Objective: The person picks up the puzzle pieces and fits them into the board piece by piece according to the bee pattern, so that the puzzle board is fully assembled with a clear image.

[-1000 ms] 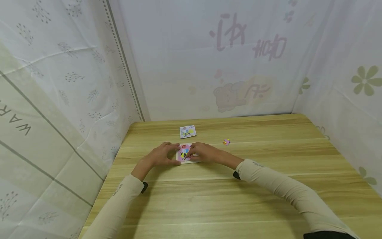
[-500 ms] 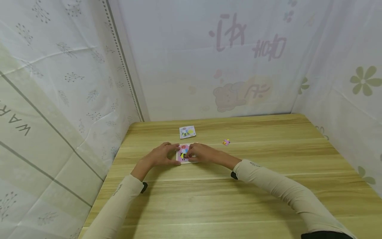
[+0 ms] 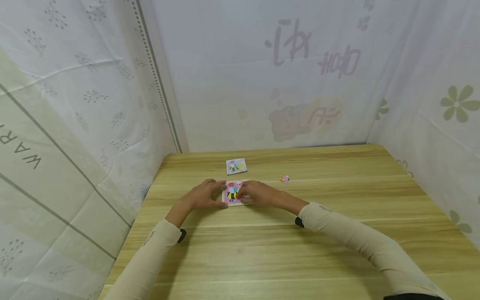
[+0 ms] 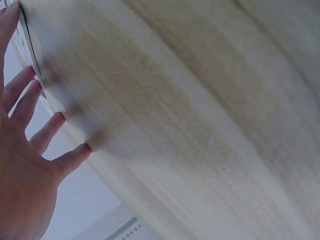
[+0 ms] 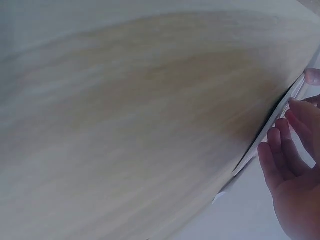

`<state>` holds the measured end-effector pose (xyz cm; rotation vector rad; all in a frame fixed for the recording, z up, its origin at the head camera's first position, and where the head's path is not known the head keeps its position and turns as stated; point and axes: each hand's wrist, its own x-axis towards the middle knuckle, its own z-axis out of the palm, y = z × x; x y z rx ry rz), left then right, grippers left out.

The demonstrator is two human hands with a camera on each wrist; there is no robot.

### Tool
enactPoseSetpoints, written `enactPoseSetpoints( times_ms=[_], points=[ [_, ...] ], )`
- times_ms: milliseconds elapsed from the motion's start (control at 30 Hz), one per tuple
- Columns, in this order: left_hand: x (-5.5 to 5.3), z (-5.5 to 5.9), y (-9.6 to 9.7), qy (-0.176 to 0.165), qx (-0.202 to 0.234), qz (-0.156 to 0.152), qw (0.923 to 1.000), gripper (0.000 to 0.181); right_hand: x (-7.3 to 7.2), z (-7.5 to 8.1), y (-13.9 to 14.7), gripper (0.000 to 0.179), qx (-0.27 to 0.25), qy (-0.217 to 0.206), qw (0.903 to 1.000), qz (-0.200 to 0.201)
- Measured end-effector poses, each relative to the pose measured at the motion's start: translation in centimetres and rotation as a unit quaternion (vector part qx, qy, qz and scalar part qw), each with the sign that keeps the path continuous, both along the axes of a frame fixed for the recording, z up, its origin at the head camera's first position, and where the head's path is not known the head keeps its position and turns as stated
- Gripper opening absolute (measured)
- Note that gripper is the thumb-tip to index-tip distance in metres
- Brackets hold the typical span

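A small bee jigsaw puzzle (image 3: 230,196) in a pale tray lies on the table, with a yellow-and-black striped bee on pink. My left hand (image 3: 203,194) is at its left side, thumb near the lower corner and fingertips near the upper one; in the left wrist view the left fingers (image 4: 46,132) are spread and fairly straight. My right hand (image 3: 256,193) covers the puzzle's right part, fingertips bent down onto the picture beside the bee's stripes. Whether a piece sits between those fingertips I cannot tell. One loose puzzle piece (image 3: 285,179), pink and yellow, lies off to the right.
Behind the puzzle lies a square card (image 3: 236,166) with a similar bee picture. The wooden table (image 3: 240,254) reaches to patterned cloth hangings (image 3: 225,83) at the back and both sides.
My right fingertips have shifted slightly right across the puzzle, and more of the bee's striped body and legs now shows. My left hand has kept its place.
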<state>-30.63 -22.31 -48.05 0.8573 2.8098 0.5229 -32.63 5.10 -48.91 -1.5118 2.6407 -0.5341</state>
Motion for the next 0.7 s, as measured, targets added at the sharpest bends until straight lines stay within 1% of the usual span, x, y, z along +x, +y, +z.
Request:
enactPoseSetpoints(
  times_ms=[233,433,533,700],
  points=[
    [-0.1,-0.1,0.0,0.001,-0.004,0.002,1.0,0.079,-0.2,0.3,2.0,0.016,-0.011,-0.017,0.9995,-0.024],
    [0.0,0.1,0.1,0.001,-0.007,0.003,1.0,0.079,-0.4,0.5,3.8,0.016,-0.004,-0.006,0.9989,-0.046],
    [0.1,0.1,0.1,-0.001,-0.008,0.003,1.0,0.079,-0.6,0.9,4.6,0.018,-0.006,-0.012,0.9973,-0.072],
    [0.0,0.2,0.1,-0.005,-0.009,0.004,0.9999,0.08,-1.0,1.6,6.6,0.02,-0.018,-0.032,0.9913,-0.126]
  ],
)
